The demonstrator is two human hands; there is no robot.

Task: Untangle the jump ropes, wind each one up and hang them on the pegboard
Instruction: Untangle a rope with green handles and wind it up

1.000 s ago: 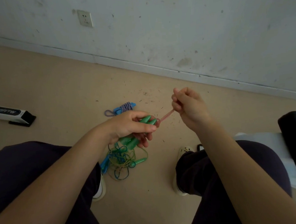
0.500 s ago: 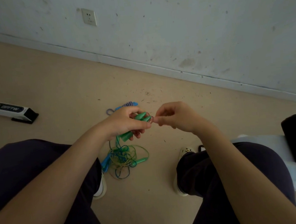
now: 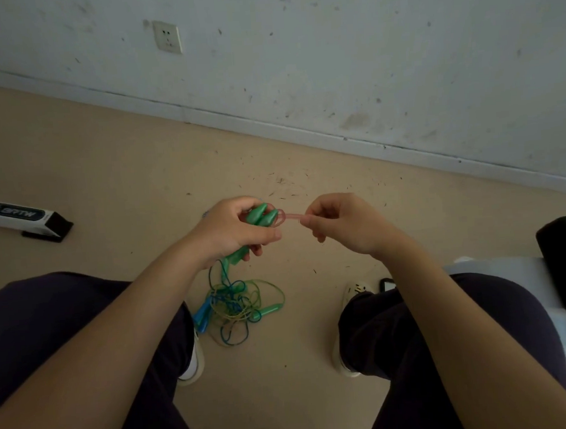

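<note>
We note the left hand point(image 3: 233, 230) curled round a pair of green handles point(image 3: 261, 217). The right hand point(image 3: 337, 222) pinches a stretched pink band point(image 3: 290, 216) looped at their tips; binding appears underway. On the floor between the feet, a tangle of ropes point(image 3: 239, 305) remains unsorted. No pegboard in view; we judge hanging is all still ahead.

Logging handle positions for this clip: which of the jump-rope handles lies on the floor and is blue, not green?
The blue handle at the left edge of the tangled ropes, beside the shoe. The other handles visible are green.
</note>
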